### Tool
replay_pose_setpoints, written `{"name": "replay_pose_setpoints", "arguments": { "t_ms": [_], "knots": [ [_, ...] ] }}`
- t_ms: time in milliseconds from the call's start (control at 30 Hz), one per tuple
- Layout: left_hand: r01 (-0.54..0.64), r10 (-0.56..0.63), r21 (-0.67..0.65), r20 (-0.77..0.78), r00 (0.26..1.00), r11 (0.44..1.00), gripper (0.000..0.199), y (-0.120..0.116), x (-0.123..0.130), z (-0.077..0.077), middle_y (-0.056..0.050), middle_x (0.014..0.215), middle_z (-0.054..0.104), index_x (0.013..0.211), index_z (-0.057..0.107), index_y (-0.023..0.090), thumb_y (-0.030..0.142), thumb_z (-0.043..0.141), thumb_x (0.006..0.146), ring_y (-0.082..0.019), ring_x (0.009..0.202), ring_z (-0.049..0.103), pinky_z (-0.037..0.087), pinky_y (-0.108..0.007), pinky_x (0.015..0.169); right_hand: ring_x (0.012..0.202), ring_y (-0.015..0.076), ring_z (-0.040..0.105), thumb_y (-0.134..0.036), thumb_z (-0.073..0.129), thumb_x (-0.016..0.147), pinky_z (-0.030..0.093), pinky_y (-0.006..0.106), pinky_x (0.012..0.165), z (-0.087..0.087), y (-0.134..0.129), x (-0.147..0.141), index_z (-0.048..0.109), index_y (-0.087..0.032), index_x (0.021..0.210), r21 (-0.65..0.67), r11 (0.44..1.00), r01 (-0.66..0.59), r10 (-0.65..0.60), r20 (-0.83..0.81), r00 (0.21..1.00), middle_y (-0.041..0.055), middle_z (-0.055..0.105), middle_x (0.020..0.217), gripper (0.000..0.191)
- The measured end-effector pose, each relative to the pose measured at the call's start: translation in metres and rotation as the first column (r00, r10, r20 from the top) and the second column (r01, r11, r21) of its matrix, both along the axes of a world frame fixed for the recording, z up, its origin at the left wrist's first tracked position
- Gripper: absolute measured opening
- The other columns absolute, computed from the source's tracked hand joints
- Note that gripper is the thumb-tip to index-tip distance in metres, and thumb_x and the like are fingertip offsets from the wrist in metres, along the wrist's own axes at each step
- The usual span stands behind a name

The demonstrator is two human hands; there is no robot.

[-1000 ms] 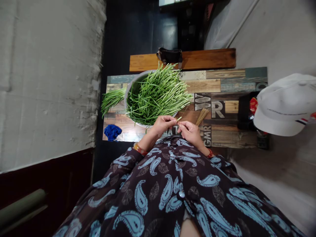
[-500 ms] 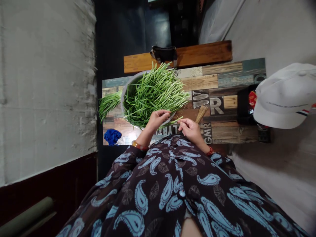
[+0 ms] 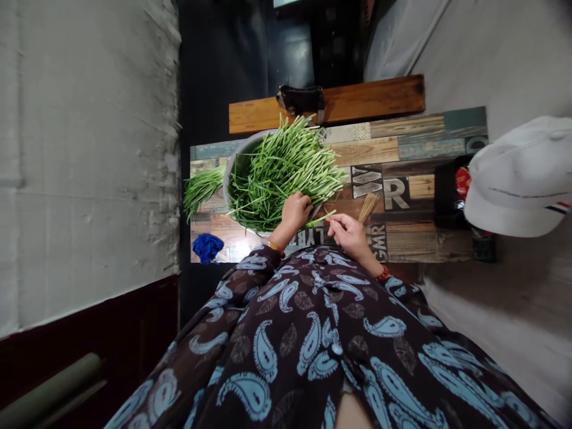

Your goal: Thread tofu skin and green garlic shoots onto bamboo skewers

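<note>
A rounded grey basin (image 3: 233, 159) stands on the table, heaped with long garlic chives (image 3: 290, 170), pale stalk ends toward the right. At its near rim my left hand (image 3: 295, 213) is closed, back up, with its fingers curled down onto the chives; their tips are hidden. Just to the right, my right hand (image 3: 349, 235) pinches thumb against fingers at a few green stalks (image 3: 320, 219) that slant out from below the left hand. Beyond the right fingers lies a small bundle of thin straw-coloured sticks or stems (image 3: 369, 206).
More chives (image 3: 203, 187) lie left of the basin on the patchwork-print table (image 3: 420, 235). A blue crumpled cloth (image 3: 208, 247) is at the near left corner. At right are a white cap (image 3: 518, 173) and a black container (image 3: 447, 193). Behind stands a wooden bench (image 3: 375, 98) with a black bag (image 3: 300, 98).
My left hand has moved slightly up and right, its fingers turning down into the chives. My right hand keeps its pinch by the stalks. The whole view has shifted a little.
</note>
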State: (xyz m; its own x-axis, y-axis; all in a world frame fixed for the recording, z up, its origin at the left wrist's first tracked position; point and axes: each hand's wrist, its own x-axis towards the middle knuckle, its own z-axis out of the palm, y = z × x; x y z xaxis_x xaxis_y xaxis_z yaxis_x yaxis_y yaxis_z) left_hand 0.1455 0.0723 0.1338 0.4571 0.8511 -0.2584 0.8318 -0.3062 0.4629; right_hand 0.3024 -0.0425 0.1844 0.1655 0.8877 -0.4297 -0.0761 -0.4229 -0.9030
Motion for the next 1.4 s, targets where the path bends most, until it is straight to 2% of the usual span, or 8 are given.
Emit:
{"name": "replay_pose_setpoints", "arguments": {
  "t_ms": [167,267,333,500,667,967,1167,1400],
  "knots": [
    [-0.069,0.083,-0.081,0.185,0.979,0.994,0.009,0.005,-0.004,0.008,-0.006,0.085,0.064,0.073,0.066,0.017,0.016,0.062,0.081,-0.020,0.084,0.059,0.045,-0.033,0.080,0.040,0.0068,0.043,-0.050,0.059,0.087,0.032,0.021,0.040,0.000,0.000,0.002,0.066,-0.014,0.097,0.016,1.000,0.022,-0.021,-0.003,1.000,-0.0022,0.061,0.062,0.038],
    [-0.105,0.236,-0.329,0.388,0.891,0.939,0.004,0.004,-0.010,0.024,0.000,0.070,0.060,0.077,0.065,0.016,0.018,0.062,0.076,-0.013,0.066,0.054,0.043,-0.026,0.066,0.040,0.0067,0.042,-0.049,0.060,0.087,0.031,0.021,0.040,0.004,0.001,0.004,0.067,-0.014,0.098,0.035,0.999,0.034,-0.034,-0.019,0.999,-0.0025,0.060,0.062,0.038],
    [-0.074,0.336,-0.489,0.475,0.813,0.869,0.015,0.000,-0.012,0.040,0.002,0.066,0.059,0.086,0.068,0.014,0.023,0.064,0.075,-0.010,0.058,0.050,0.040,-0.024,0.059,0.041,0.0066,0.042,-0.049,0.060,0.087,0.030,0.021,0.039,0.008,0.002,0.006,0.067,-0.014,0.100,0.044,0.998,0.038,-0.036,-0.036,0.999,-0.0030,0.060,0.062,0.038],
    [-0.101,0.514,-0.639,0.504,0.695,0.763,0.030,-0.009,-0.007,0.081,0.001,0.064,0.061,0.089,0.073,0.012,0.038,0.071,0.073,-0.008,0.053,0.047,0.037,-0.022,0.054,0.043,0.0066,0.041,-0.049,0.060,0.089,0.029,0.021,0.040,0.023,0.005,0.007,0.068,-0.015,0.103,0.082,0.996,-0.028,0.032,-0.051,0.998,-0.0029,0.059,0.063,0.038],
    [-0.102,0.578,-0.678,0.528,0.622,0.728,0.029,-0.015,0.005,0.105,0.001,0.060,0.060,0.079,0.073,0.013,0.040,0.074,0.071,-0.007,0.051,0.046,0.036,-0.022,0.051,0.044,0.0066,0.039,-0.047,0.058,0.091,0.029,0.021,0.041,0.033,0.004,0.005,0.068,-0.015,0.104,0.113,0.991,-0.070,0.075,-0.046,0.996,-0.0024,0.059,0.065,0.035],
    [-0.112,0.542,-0.625,0.558,0.628,0.773,0.026,-0.015,0.012,0.111,-0.002,0.070,0.067,0.073,0.072,0.013,0.039,0.077,0.068,-0.011,0.064,0.053,0.041,-0.023,0.060,0.043,0.0068,0.037,-0.049,0.059,0.089,0.028,0.022,0.041,0.029,0.004,0.008,0.067,-0.016,0.104,0.108,0.993,-0.057,0.067,-0.090,0.994,-0.0034,0.057,0.063,0.037],
    [-0.093,0.558,-0.662,0.538,0.632,0.744,0.030,-0.013,0.013,0.112,-0.001,0.068,0.067,0.085,0.076,0.013,0.039,0.077,0.068,-0.011,0.063,0.053,0.041,-0.024,0.061,0.044,0.0065,0.034,-0.049,0.060,0.089,0.025,0.022,0.042,0.024,0.003,0.010,0.067,-0.016,0.105,0.107,0.992,-0.061,0.075,-0.133,0.988,-0.0041,0.055,0.063,0.037],
    [-0.102,0.566,-0.667,0.530,0.632,0.738,0.029,-0.012,0.012,0.110,0.000,0.064,0.064,0.083,0.075,0.014,0.037,0.076,0.068,-0.010,0.058,0.050,0.039,-0.023,0.057,0.044,0.0075,0.035,-0.050,0.060,0.087,0.025,0.023,0.042,0.023,0.002,0.010,0.069,-0.015,0.108,0.077,0.995,-0.060,0.067,-0.092,0.993,-0.0033,0.056,0.061,0.042]
  ]
}}
